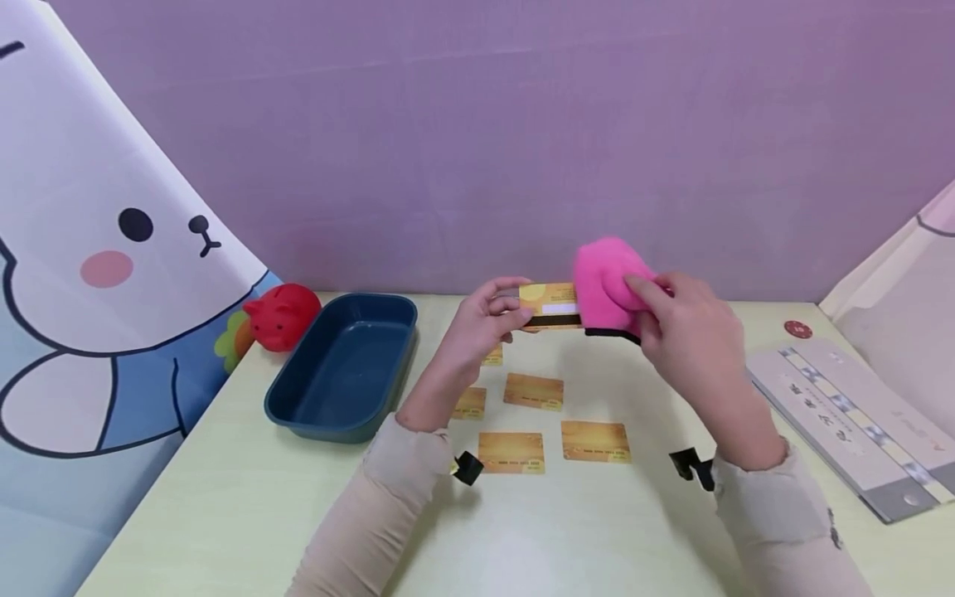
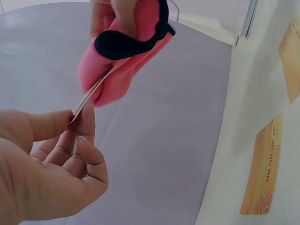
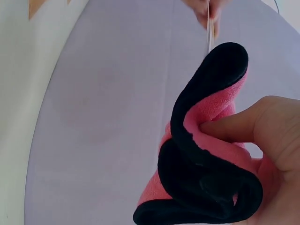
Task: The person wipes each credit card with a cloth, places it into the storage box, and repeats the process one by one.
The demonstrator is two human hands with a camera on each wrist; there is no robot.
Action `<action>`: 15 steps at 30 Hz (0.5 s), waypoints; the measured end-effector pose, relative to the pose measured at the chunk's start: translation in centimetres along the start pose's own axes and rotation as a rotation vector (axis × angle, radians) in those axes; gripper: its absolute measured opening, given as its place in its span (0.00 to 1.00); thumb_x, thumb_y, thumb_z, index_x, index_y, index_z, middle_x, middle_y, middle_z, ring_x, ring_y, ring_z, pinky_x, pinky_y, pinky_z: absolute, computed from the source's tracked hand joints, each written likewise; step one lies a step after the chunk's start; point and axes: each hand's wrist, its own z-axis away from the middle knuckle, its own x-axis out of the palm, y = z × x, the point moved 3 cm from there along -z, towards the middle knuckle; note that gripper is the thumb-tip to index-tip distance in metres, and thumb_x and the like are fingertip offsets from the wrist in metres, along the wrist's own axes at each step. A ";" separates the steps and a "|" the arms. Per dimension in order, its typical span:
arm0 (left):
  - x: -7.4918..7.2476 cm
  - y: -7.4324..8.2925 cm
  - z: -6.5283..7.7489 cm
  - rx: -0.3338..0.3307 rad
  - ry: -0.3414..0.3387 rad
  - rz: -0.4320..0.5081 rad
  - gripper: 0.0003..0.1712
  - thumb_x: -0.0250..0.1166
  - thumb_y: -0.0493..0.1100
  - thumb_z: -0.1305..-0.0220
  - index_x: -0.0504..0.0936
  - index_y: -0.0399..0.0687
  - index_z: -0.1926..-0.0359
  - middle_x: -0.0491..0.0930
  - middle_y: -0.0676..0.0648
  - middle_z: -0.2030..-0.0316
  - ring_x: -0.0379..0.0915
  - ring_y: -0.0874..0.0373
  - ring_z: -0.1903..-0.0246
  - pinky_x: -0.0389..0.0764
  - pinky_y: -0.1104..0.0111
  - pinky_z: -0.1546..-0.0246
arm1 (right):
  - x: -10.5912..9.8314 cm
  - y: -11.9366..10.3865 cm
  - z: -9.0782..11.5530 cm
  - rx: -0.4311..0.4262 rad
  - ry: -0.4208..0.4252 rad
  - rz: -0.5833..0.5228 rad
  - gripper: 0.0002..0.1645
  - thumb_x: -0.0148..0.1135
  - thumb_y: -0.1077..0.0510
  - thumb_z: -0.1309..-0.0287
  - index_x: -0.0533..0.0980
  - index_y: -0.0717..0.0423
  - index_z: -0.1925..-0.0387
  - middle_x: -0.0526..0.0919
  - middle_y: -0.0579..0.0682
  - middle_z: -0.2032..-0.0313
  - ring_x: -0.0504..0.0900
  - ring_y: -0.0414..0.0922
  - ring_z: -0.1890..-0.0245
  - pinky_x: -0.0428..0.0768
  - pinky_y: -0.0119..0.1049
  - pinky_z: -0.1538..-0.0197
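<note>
My left hand point(image 1: 475, 325) pinches one end of a yellow-gold bank card point(image 1: 546, 297) between thumb and fingers, its dark stripe and white strip facing me. In the left wrist view the card's edge point(image 2: 87, 97) appears as two thin layers. My right hand point(image 1: 692, 336) grips a fuzzy pink cloth point(image 1: 599, 278) with black trim, bunched and folded over. The cloth covers the card's other end. Seen from the right wrist, the black trim point(image 3: 206, 75) curls in loops beside the thumb. Both hands are raised above the table.
Several gold cards point(image 1: 595, 441) lie spread on the pale table point(image 1: 597, 531). To the left stand a dark blue tray point(image 1: 343, 373) and a red piggy bank point(image 1: 287, 315). At right are a grey-white folder-like item point(image 1: 843, 414) and a red round chip point(image 1: 798, 329). A purple backdrop point(image 1: 485, 149) rises behind.
</note>
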 end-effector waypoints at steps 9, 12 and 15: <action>-0.8 0.2 -0.1 0.021 0.026 0.007 0.22 0.63 0.37 0.30 0.76 0.56 0.38 0.83 0.52 0.64 0.82 0.62 0.66 0.72 0.68 0.66 | -0.4 0.9 0.0 0.058 0.048 0.012 0.24 0.59 0.68 0.45 0.82 0.54 0.45 0.81 0.63 0.60 0.76 0.63 0.61 0.74 0.60 0.69; -0.9 -0.1 -0.2 0.033 0.049 -0.014 0.22 0.63 0.37 0.30 0.77 0.55 0.38 0.85 0.46 0.62 0.84 0.61 0.66 0.72 0.69 0.67 | -0.7 0.7 -0.2 0.048 0.095 0.000 0.24 0.59 0.67 0.43 0.82 0.54 0.45 0.81 0.64 0.58 0.76 0.63 0.60 0.75 0.60 0.67; -0.7 -0.3 -0.3 0.049 0.067 -0.036 0.21 0.63 0.36 0.31 0.77 0.53 0.38 0.85 0.38 0.58 0.85 0.59 0.66 0.71 0.69 0.68 | -1.0 0.2 -0.4 -0.004 0.151 -0.033 0.23 0.60 0.66 0.42 0.82 0.55 0.45 0.82 0.66 0.58 0.77 0.64 0.60 0.75 0.59 0.64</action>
